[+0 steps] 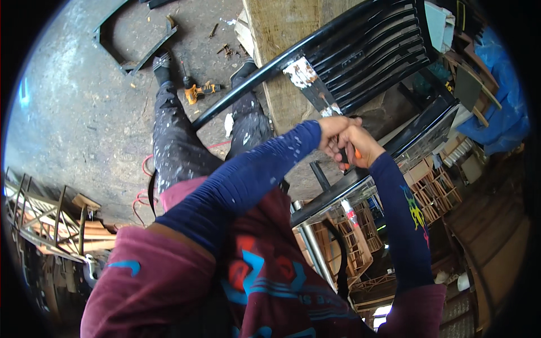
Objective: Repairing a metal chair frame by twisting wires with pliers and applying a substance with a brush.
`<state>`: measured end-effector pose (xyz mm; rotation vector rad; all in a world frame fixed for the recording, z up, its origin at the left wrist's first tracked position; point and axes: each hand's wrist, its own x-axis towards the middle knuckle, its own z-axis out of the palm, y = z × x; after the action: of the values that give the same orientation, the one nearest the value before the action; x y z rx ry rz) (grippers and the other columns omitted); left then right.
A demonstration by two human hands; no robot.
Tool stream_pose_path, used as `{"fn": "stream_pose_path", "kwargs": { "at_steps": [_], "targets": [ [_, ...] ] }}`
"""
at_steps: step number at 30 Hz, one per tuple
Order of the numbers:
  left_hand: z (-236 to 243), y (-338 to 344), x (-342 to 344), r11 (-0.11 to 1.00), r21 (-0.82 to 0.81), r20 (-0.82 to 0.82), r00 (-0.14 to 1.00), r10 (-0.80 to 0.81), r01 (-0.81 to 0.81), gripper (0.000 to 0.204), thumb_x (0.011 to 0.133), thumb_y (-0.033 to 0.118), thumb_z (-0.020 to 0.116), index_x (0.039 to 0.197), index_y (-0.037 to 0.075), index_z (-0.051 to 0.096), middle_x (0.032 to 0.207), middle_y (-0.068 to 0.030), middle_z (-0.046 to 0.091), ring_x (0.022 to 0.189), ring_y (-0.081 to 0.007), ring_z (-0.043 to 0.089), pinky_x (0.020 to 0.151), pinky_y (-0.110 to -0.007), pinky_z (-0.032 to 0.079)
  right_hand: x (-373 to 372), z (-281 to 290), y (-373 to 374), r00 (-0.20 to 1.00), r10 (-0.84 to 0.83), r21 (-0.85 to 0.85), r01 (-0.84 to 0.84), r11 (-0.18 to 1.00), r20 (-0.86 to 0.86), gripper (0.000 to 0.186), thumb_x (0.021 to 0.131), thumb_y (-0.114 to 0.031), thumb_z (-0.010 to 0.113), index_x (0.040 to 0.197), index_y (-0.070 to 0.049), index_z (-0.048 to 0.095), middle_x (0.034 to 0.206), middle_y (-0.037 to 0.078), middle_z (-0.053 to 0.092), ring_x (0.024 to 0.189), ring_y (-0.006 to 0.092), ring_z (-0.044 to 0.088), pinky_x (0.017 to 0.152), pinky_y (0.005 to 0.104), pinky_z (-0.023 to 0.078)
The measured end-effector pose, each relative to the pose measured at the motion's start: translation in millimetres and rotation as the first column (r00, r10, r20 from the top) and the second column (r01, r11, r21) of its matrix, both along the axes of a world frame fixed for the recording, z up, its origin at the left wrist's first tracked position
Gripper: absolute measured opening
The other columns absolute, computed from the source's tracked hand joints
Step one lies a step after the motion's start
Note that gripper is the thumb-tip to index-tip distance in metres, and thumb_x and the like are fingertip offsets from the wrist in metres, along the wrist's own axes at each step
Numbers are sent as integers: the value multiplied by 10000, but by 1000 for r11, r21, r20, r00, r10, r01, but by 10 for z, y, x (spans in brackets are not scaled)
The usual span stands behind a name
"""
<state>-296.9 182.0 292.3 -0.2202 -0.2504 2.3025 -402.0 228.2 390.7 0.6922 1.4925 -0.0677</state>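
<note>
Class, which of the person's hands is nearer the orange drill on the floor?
Left. The left hand is right of the orange drill; the right hand lies farther right.

place: workshop | evidence: cordless drill, angular metal frame, wooden plank, stained floor

We see only black and orange bits of the tool; the left hand and right hand overlap around it, so we cannot tell which grips it or what kind it is. The hands also hide the lower end of the paint-smeared strip. The upper edge cuts off the bench, the plank and the angled frame. We find the scraps on the floor too small to identify. The tarp fades into the dark rim.
</note>
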Motion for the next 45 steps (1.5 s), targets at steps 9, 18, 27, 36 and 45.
{"fn": "stream_pose_path", "kwargs": {
  "at_steps": [9,18,27,36,45],
  "targets": [
    [222,320,181,892,189,529,808,259,-410,326,873,349,687,960,34,692,862,-169,723,695,-291,709,650,-433,588,158,155,-175,990,83,16,-81,997,-115,220,787,-133,623,942,23,613,712,160,643,606,315,678,558,572,560],
    [87,465,-25,675,342,648,685,334,-653,148,864,178,612,781,58,635,832,-71,663,785,-192,630,737,-344,540,1133,441,-656,-881,462,108,-452,-885,104,657,912,-339,645,1423,14,432,1292,153,552,1268,288,521,954,543,491],
    [62,592,-88,623,421,664,692,283,-659,168,945,159,606,1009,20,675,1043,-126,722,955,-233,690,887,-368,573,1041,85,-515,-776,520,178,-490,-853,356,788,694,-364,836,1270,50,493,956,77,610,770,139,673,568,234,538],
    [112,627,117,263,483,712,549,438,-835,413,1024,216,572,1389,31,518,1282,-188,646,1210,-322,624,1064,-457,506,1134,11,-591,-869,345,78,-340,-937,356,697,807,-256,722,1367,83,482,1239,214,642,976,205,692,661,272,571],
    [171,736,-21,32,486,817,467,339,-873,346,946,287,698,1197,58,631,1259,-135,652,1240,-286,583,1132,-436,411,994,6,-675,-736,552,30,-589,-807,392,641,785,-244,737,1304,54,506,1158,217,654,734,192,706,580,283,561]
  ]
}}
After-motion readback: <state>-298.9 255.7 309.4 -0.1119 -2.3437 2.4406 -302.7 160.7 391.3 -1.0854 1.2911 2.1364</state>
